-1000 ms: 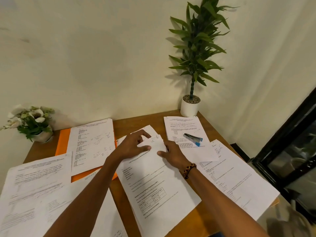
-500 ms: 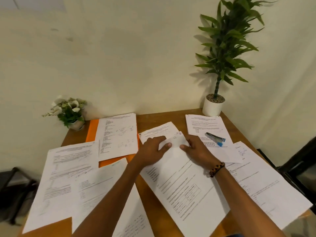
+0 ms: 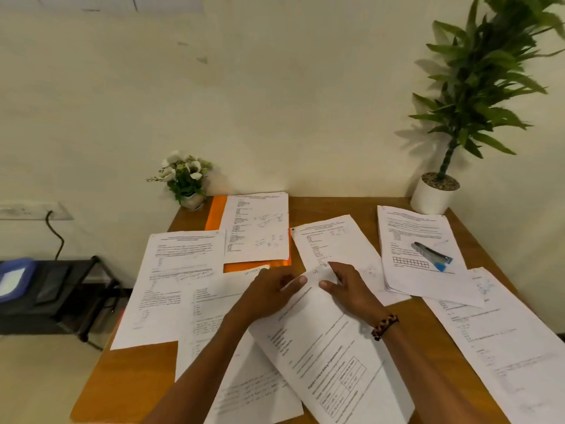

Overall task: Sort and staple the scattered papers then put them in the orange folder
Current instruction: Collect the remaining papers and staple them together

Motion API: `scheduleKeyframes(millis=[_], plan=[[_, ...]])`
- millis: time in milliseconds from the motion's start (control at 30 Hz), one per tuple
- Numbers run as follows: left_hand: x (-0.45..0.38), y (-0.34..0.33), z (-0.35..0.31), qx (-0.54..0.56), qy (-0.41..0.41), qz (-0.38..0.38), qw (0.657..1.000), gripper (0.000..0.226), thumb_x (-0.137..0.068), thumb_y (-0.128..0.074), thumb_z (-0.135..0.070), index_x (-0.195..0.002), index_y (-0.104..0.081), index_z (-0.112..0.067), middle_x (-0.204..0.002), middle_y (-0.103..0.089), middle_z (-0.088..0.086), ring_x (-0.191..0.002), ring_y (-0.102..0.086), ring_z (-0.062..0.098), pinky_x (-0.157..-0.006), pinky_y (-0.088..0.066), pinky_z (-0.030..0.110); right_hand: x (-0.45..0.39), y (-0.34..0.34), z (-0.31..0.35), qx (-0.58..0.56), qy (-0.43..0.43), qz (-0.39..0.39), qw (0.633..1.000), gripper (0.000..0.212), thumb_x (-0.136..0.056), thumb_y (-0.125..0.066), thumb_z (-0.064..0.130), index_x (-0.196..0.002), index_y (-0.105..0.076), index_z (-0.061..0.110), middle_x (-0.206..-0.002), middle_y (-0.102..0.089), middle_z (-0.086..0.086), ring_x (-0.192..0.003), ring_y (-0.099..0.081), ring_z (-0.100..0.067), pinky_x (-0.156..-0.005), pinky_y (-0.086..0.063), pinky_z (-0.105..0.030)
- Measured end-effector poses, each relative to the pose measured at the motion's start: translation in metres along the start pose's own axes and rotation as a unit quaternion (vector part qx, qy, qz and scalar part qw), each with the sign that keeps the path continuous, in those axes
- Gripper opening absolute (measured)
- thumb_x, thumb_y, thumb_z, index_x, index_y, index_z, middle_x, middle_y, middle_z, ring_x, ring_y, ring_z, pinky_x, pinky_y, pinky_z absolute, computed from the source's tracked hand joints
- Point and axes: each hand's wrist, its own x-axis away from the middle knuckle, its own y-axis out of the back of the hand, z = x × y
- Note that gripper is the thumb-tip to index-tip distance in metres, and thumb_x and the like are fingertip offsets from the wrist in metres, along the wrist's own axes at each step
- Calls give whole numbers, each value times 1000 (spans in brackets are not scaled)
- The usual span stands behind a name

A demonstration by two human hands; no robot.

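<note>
There is only one view, from a camera on the person's head. It looks forward and down at the wooden table (image 3: 131,377) from close above its near edge. Both forearms reach in from the bottom. The wide lens also takes in the wall (image 3: 275,102) behind the table and some floor (image 3: 39,384) on the left.
</note>
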Motion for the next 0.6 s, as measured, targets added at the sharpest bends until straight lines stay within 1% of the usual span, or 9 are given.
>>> scheduleKeyframes(millis=[67, 133, 200, 267, 367, 467, 500, 533, 600], plan=[[5, 12, 19, 22, 4, -90, 996, 44, -98, -43, -60, -100, -67, -24, -102, -70, -7, -95, -66, 13, -89, -55, 33, -2, -6, 1, 4, -2, 7, 1000, 25, -96, -67, 33, -119, -68, 23, -121, -71, 11, -114, -66, -10, -102, -54, -41], [12, 19, 43, -16, 18, -173, 985, 40, -102, -41, -51, -111, -67, -22, -117, -69, -2, -106, -64, 17, -90, -51, 31, -5, -9, 2, 3, -1, 16, 1000, 30, -95, -68, 39, -120, -68, 23, -121, -71, 8, -114, -66, -11, -100, -55, -42], [20, 18, 63, -99, 31, -181, 978, 33, -103, -47, -43, -121, -65, -23, -128, -65, -1, -113, -64, 20, -93, -47, 29, -8, -10, 4, 11, -8, 18, 1000, 29, -94, -68, 39, -118, -68, 23, -118, -72, 8, -111, -67, -13, -97, -57, -39], [26, 10, 74, -165, 12, -148, 975, 40, -96, -57, -49, -129, -62, -28, -141, -57, -3, -126, -57, 21, -105, -44, 36, -10, -13, 6, 24, -17, 20, 999, 20, -96, -68, 29, -114, -69, 24, -113, -73, 10, -108, -67, -10, -94, -56, -34], [32, 7, 72, -100, 18, -146, 984, 59, -84, -63, -62, -135, -58, -33, -148, -52, -6, -132, -52, 20, -111, -40, 40, -13, -20, 9, 41, -24, 30, 998, 18, -95, -69, 24, -114, -69, 26, -111, -72, 12, -105, -66, -2, -94, -55, -29], [29, 7, 70, -20, 11, -191, 981, 72, -74, -72, -65, -136, -52, -36, -147, -52, -9, -129, -53, 17, -107, -44, 40, -13, -31, 13, 62, -29, 41, 997, 17, -94, -69, 19, -103, -66, 33, -103, -68, 20, -99, -62, 10, -81, -49, -9], [26, 8, 72, 3, 9, -208, 978, 74, -73, -77, -62, -137, -50, -35, -147, -51, -8, -130, -51, 16, -107, -43, 38, -14, -34, 15, 69, -27, 45, 996, 18, -94, -70, 18, -100, -63, 35, -100, -64, 23, -97, -61, 12, -77, -47, -6], [24, 11, 75, 24, 17, -228, 973, 72, -75, -80, -55, -137, -49, -34, -146, -51, -7, -130, -49, 15, -107, -42, 36, -14, -37, 15, 77, -27, 48, 996, 16, -94, -70, 20, -98, -62, 34, -98, -63, 22, -95, -61, 11, -77, -48, -8], [20, 21, 85, 43, 45, -278, 959, 58, -82, -79, -44, -133, -54, -31, -142, -54, -3, -129, -49, 17, -106, -42, 34, -15, -41, 17, 87, -7, 55, 995, 8, -93, -71, 22, -98, -66, 22, -97, -68, 8, -97, -62, -1, -84, -53, -21]])
